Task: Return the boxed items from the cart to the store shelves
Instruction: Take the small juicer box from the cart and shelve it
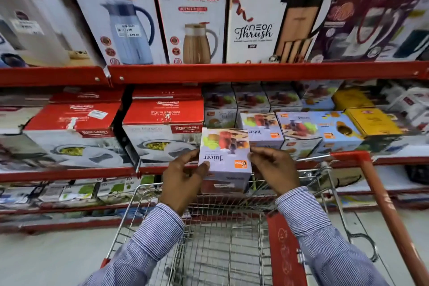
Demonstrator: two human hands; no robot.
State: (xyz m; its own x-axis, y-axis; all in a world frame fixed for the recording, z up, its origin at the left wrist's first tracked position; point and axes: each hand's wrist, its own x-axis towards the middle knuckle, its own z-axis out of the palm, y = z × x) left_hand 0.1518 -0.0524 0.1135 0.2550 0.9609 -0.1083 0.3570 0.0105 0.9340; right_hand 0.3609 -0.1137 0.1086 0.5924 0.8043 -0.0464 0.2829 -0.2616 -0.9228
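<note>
While both hands hold it from either side, the Juicer box hangs in the air above the front end of the wire cart, level with the red lip of the middle shelf. The left hand grips the box's left edge, its thumb pressed on the printed top face beside the word "Juicer" and its fingers curled round the side. The right hand closes on the right edge, fingertips pinched against the upper corner of the box. The print on the box faces away from the person, so the lettering reads upside down. Both arms wear blue-and-white striped sleeves.

Just behind the held box, on the middle shelf, stands a row of like juicer boxes, two tiers deep, with blue and yellow boxes further right. To the left of them sit two stacks of red-and-white Rishabh casserole boxes, the nearer stack almost touching the held box in view. On the shelf above stand tall Good Day jug boxes and a Trueware Neo Thrush box.

The cart's basket floor, as far as it shows between the arms, is bare wire, and its red handle frame runs down the right side. A lower shelf of small flat packs is blurred.
</note>
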